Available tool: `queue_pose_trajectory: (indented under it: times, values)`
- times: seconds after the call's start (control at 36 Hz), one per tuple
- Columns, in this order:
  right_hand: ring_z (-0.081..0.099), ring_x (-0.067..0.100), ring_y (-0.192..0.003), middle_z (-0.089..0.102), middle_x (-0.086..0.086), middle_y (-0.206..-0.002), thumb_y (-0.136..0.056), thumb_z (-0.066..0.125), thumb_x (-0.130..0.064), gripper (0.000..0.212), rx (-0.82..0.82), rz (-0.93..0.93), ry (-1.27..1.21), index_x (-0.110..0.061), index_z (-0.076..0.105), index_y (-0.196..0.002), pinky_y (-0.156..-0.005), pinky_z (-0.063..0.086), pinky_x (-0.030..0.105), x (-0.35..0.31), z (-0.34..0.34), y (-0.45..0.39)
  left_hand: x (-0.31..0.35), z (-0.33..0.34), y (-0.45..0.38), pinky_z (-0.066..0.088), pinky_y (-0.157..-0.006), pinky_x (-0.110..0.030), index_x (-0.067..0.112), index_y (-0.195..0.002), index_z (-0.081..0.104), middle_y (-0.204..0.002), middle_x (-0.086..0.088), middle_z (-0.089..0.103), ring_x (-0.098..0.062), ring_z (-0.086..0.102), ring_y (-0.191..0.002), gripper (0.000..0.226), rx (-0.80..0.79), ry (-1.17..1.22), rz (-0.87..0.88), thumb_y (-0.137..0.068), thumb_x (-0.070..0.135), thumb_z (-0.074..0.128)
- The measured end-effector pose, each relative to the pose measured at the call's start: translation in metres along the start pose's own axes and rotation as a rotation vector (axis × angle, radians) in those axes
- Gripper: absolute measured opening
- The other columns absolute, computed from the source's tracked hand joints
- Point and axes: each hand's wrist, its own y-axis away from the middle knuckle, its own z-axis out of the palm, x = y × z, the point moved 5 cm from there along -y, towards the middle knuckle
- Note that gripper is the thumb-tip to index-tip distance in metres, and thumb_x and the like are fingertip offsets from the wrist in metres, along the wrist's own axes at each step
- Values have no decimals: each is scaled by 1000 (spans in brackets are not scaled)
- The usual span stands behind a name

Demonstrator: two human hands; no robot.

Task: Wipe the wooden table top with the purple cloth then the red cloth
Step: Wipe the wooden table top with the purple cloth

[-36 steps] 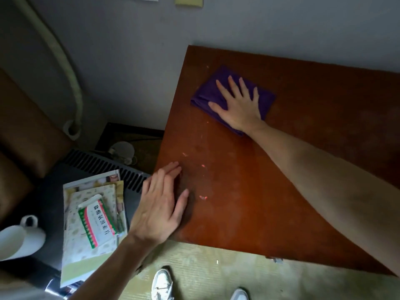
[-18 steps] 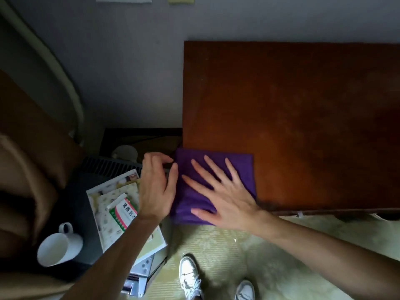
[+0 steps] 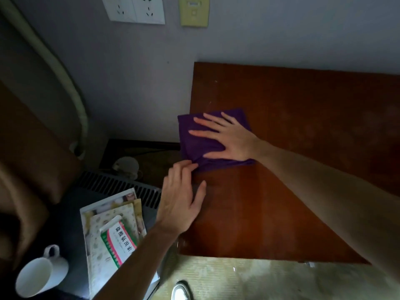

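The purple cloth [image 3: 194, 146] lies folded at the left edge of the red-brown wooden table top [image 3: 281, 202], its left side hanging slightly over the edge. My right hand [image 3: 229, 139] presses flat on it, fingers spread and pointing left. My left hand [image 3: 181, 198] rests on the table's left edge just in front of the cloth. Its fingertips touch the cloth's near left corner and its thumb is apart. No red cloth is in view.
Left of the table stands a dark unit with a vent grille [image 3: 116, 187]. It carries stacked booklets [image 3: 108, 215], a green and red box [image 3: 119, 241] and a white mug [image 3: 36, 276]. Wall sockets [image 3: 134, 9] are above, a pale hose [image 3: 71, 87] runs down the wall, and a shoe [image 3: 180, 291] shows below.
My right hand swept the cloth from the back to the front left corner, then back up along the left edge. My left hand moved up with it onto the table edge.
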Motion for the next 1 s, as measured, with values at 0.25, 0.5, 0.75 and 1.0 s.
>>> queue_pose_trajectory:
  times: [0.25,0.5,0.75,1.0]
  values:
    - [2,15,-160,8,-12,-173,-86,14,-92,84,66,189,-58,-53,12,-160,-128,2,54,114,-19,-75,10,35,-15,32,-113,-38,14,-140,53,-142,-5,52,-22,46,-138,43,-21,-185,-33,-104,32,39]
    - [4,18,-160,9,-8,-174,-92,30,-84,76,110,387,-113,-51,16,-160,-127,0,53,175,-30,-118,5,40,-19,33,-114,-40,16,-139,54,-145,-3,47,-18,40,-142,42,-32,-210,-35,-104,33,39]
    - [-5,19,-160,0,-7,-174,-94,20,-84,77,68,481,-96,-50,5,-162,-127,-5,55,159,-22,-109,2,42,-20,41,-113,-47,16,-135,52,-146,-4,48,-20,40,-144,36,-22,-161,-46,-105,32,41]
    - [-9,21,-160,-4,-6,-174,-93,11,-82,79,49,499,-104,-46,1,-163,-126,-5,57,63,-1,-20,1,28,-19,33,-107,-37,10,-131,51,-136,-4,48,-18,46,-127,40,105,128,-118,-105,36,35]
